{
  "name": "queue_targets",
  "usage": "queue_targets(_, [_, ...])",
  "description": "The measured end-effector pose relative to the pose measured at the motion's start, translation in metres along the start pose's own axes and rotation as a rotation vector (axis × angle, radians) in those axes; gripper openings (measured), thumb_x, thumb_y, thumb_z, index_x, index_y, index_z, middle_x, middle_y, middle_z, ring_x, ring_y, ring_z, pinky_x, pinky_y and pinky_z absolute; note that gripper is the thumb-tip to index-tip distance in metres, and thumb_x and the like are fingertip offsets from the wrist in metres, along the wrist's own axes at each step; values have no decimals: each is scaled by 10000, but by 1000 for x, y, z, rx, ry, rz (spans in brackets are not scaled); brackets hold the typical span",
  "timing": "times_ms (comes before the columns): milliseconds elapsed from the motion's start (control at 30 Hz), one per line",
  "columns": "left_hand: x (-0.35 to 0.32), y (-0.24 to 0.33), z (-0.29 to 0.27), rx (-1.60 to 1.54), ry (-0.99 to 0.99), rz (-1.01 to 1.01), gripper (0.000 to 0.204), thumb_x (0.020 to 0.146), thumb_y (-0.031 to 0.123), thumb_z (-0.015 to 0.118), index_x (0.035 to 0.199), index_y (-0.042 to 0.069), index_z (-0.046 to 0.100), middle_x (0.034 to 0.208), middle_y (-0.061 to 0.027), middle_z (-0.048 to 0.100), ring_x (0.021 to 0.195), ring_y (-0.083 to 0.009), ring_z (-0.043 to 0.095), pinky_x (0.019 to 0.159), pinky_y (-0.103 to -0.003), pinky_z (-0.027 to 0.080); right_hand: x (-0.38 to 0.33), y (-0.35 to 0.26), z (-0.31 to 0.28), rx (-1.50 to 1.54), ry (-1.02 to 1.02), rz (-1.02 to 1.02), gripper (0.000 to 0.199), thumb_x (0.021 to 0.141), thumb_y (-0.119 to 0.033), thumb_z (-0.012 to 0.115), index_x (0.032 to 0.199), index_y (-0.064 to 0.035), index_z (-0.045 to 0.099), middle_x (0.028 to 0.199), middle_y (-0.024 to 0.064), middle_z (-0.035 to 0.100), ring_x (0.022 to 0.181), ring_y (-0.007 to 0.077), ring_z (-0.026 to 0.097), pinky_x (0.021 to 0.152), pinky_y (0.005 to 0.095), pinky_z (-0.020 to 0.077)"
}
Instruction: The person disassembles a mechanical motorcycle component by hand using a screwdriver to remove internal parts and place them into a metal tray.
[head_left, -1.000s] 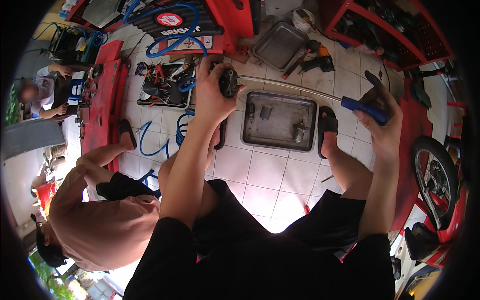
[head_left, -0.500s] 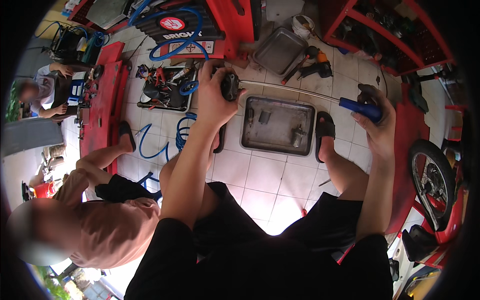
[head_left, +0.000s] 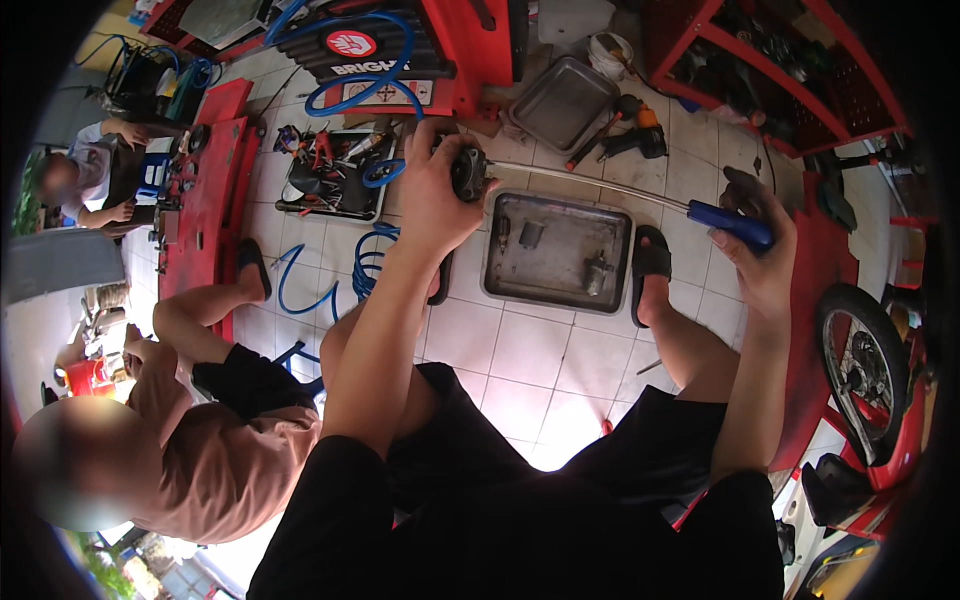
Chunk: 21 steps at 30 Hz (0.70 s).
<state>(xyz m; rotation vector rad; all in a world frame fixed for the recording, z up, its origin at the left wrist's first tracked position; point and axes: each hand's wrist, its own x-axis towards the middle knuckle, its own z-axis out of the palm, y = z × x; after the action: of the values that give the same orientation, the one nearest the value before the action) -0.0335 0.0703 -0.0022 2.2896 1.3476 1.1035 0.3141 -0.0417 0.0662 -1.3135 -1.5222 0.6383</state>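
Head view: your left hand (head_left: 432, 200) clenches a small, rigid black part (head_left: 468, 172) above the metal tray (head_left: 500, 285); your right hand (head_left: 762, 262) grips the long screwdriver (head_left: 640, 193) by its blue handle (head_left: 732, 224), the best hold on that thin shaft.

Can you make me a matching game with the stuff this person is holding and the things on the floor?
Things:
1. long screwdriver
2. small black part
3. metal tray
4. coiled hose

Where:
A. on the tiles between the person's feet
B. in the right hand
C. blue, lying on the floor
D. in the left hand

Pairs: 1-B, 2-D, 3-A, 4-C
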Motion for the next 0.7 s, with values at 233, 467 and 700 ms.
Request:
queue_targets(233, [2, -1, -1, 12, -9, -3, 475, 622, 92, 931, 1014, 25, 670, 1199, -180, 567, 1115, -412, 580, 923, -483, 491, -1, -2, -13, 188, 8, 560, 550, 983, -334, 677, 1329, 84, 585, 970, 68, 651, 856, 110, 591, 663, 237, 440])
queue_targets(467, [0, 2, -1, -13, -16, -12, 487, 615, 89, 931, 1024, 24, 675, 1210, -180, 566, 1121, -407, 580, 936, -477, 494, -5, 6, -6, 208, -13, 163, 450, 916, -60, 702, 1335, 68, 603, 928, 36, 624, 841, 93, 565, 717, 219, 448])
queue_targets(700, [-1, 4, 1, -9, -48, -35, 502, 614, 88, 930, 1044, 19, 679, 1229, -177, 563, 1149, -405, 567, 965, -474, 480, 0, 5, -13, 324, 17, 512, 411, 1033, -247, 613, 1312, 55, 611, 882, 49, 645, 644, 93, 556, 541, 227, 413])
